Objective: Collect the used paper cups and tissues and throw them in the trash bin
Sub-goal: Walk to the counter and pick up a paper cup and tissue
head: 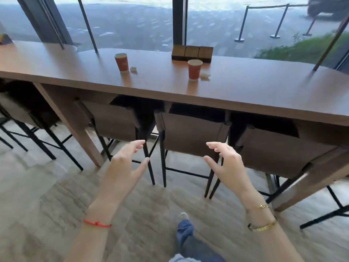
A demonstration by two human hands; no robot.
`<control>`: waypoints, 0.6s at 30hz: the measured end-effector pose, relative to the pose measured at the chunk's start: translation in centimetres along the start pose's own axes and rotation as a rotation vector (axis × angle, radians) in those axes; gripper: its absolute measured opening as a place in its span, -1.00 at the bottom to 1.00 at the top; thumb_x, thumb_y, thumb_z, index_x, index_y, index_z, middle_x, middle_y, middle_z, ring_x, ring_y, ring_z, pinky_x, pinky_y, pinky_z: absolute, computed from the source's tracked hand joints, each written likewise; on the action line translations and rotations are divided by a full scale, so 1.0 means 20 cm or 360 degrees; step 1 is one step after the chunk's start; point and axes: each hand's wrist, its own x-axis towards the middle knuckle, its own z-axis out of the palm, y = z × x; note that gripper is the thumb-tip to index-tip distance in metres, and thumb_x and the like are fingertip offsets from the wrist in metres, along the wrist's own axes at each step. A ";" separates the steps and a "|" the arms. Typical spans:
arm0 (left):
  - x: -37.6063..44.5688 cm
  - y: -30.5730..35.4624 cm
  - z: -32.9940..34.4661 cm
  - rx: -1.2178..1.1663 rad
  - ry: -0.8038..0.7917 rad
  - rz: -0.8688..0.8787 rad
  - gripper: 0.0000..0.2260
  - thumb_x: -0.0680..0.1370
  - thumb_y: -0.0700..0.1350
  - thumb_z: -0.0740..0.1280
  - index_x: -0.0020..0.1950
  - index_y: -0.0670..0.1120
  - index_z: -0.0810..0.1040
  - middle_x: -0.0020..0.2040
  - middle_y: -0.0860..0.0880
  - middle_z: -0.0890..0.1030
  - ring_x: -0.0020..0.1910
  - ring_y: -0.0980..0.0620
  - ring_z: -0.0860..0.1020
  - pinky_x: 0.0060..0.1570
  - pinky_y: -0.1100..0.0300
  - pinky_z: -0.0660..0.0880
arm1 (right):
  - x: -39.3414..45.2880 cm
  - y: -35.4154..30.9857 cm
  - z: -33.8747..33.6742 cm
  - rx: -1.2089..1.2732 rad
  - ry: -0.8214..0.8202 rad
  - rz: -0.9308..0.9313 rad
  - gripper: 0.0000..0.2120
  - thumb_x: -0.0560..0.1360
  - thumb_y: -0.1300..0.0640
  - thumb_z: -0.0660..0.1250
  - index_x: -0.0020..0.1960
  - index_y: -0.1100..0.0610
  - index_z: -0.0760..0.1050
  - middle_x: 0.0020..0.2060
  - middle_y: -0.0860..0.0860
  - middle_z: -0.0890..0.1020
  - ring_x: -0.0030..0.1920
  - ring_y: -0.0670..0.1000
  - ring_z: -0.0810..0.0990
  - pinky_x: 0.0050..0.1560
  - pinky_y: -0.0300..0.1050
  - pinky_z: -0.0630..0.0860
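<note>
Two red paper cups stand upright on the long brown counter [245, 91]: the left cup [121, 62] and the right cup [194, 69]. A small crumpled tissue [133, 69] lies just right of the left cup. Another white tissue [205, 76] lies beside the right cup. My left hand [125, 167] and my right hand [227, 167] hover in front of the counter at stool height, well short of the cups. Both hands are empty with fingers spread. No trash bin shows in the view.
Three wooden blocks [192, 52] sit in a row behind the right cup. Several brown stools [190, 133] are tucked under the counter. Slanted metal rods [87, 25] and glass windows rise behind it. My leg and shoe [184, 217] are on the grey floor.
</note>
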 end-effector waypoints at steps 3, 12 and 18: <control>0.41 0.04 0.10 -0.0082 0.0031 0.0043 -0.56 0.49 -0.07 0.41 0.36 0.02 0.44 0.16 0.11 0.56 0.16 0.16 0.52 0.15 0.28 0.40 | 0.39 0.11 -0.03 0.0007 0.0046 0.0021 -0.63 0.48 0.04 0.39 0.27 0.00 0.48 0.12 -0.13 0.57 0.13 -0.11 0.52 0.20 -0.08 0.50; 1.47 0.14 0.37 -0.0114 0.0072 0.0122 -0.43 0.47 0.04 0.42 0.44 0.07 0.30 0.22 0.13 0.51 0.17 0.17 0.49 0.10 0.23 0.41 | 1.51 0.40 -0.12 -0.0105 0.0146 0.0014 -0.68 0.49 0.08 0.39 0.24 0.06 0.50 0.15 -0.03 0.56 0.13 -0.01 0.53 0.18 -0.02 0.51; 1.98 0.15 0.56 -0.0112 0.0007 0.0161 -0.34 0.43 0.03 0.47 0.46 -0.03 0.28 0.26 0.01 0.49 0.18 0.04 0.50 0.14 0.09 0.48 | 2.03 0.53 -0.09 -0.0255 0.0074 0.0048 -0.66 0.50 0.17 0.37 0.26 0.16 0.50 0.22 0.10 0.55 0.25 0.13 0.47 0.28 -0.04 0.39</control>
